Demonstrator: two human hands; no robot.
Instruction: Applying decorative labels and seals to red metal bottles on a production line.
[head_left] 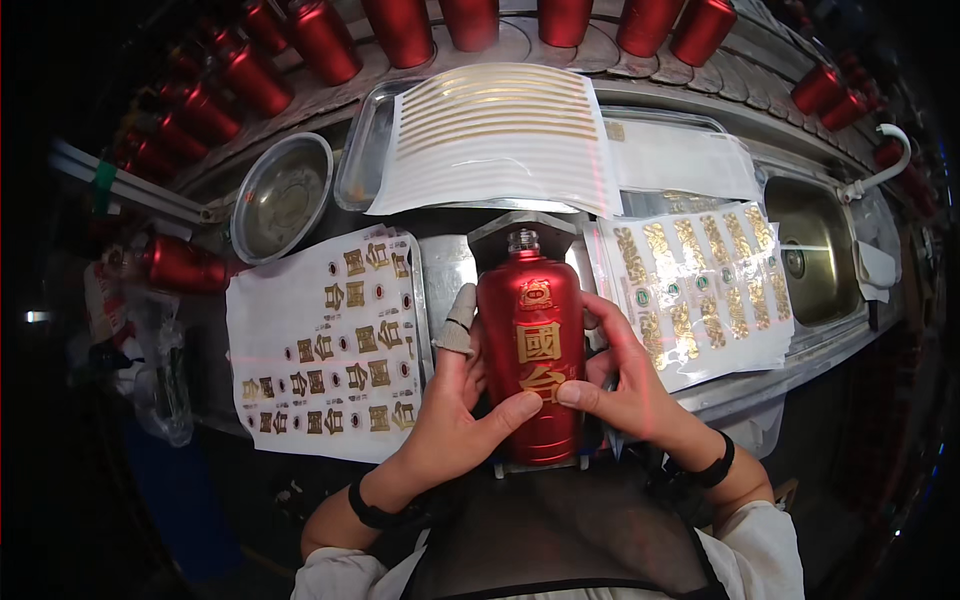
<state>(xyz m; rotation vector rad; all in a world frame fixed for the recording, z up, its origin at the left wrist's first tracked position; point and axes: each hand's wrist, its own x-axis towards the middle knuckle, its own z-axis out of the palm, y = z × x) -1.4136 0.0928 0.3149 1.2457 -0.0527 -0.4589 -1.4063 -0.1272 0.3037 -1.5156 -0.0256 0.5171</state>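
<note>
A glossy red bottle with a clear threaded neck lies in front of me on a metal cradle, its neck pointing away. Gold characters and a gold emblem run down its face. My left hand wraps its left side, thumb pressed on the lower gold character; a pale cloth cot covers one finger. From the right, my right hand grips the bottle, its thumb on the same character. Left of the bottle lies a white sheet of gold character decals; to its right, a sheet of gold patterned decals.
A sheet of thin gold strips rests over a metal tray at the back. A metal bowl stands back left, a sink with a white spout at right. Several red bottles line a curved conveyor behind.
</note>
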